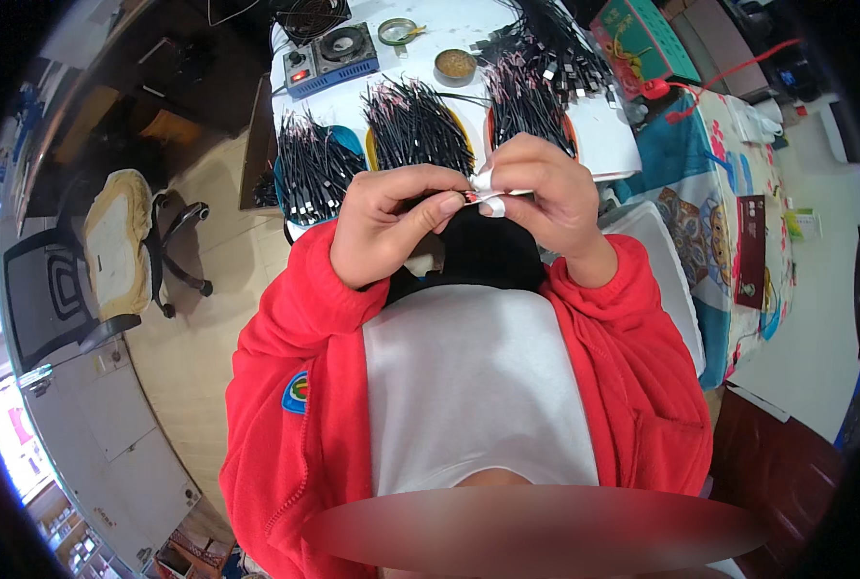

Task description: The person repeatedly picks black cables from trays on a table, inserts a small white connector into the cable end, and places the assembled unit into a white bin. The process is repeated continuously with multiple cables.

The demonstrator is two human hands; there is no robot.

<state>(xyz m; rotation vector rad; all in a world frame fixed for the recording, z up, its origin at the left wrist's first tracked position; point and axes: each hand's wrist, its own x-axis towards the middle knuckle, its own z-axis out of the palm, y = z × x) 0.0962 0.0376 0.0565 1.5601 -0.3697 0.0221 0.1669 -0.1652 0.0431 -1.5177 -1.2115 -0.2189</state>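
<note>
My left hand (386,217) and my right hand (550,198) meet in front of my chest, thumbs and forefingers pinched together. Between the fingertips is a thin wire end (469,196) with a bit of red showing; the rest of it is hidden by my fingers. White tape wraps the thumb and forefinger of my right hand. Just beyond my hands, three bundles of short black cables lie on the white table: one on a blue tray (349,138), one on a yellow tray (467,145), one on a red-orange tray (573,145).
At the table's back stand a blue-and-grey heating unit (331,64), a small fan (311,17), a round tin (397,32) and a bowl of brownish material (456,65). More black cables (546,39) pile up beside a green box (647,39). An office chair (111,246) is at left.
</note>
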